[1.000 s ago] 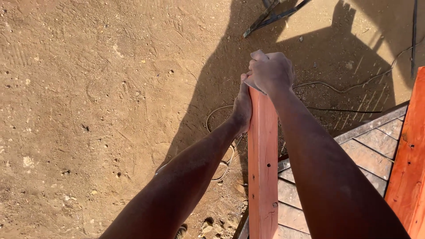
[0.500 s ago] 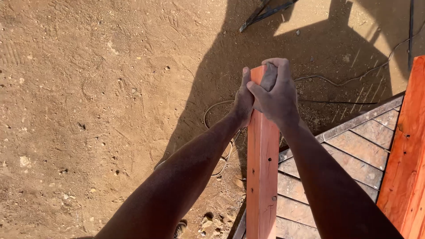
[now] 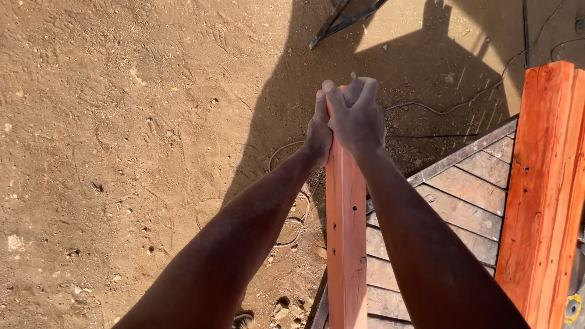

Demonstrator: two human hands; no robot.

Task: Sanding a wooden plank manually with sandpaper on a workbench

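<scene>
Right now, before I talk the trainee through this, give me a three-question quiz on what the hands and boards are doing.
1. True or false: both hands grip the top end of the upright reddish board.
2. Which side of that board does the left hand lie on: A) the sandy ground side, B) the wooden deck side?
3. Fill in: a second reddish board stands at the frame's ____ edge.

Key
1. True: the right hand wraps over the top, the left beside it.
2. A: the sandy ground is on that side; the wooden deck lies opposite.
3. Right.
</scene>
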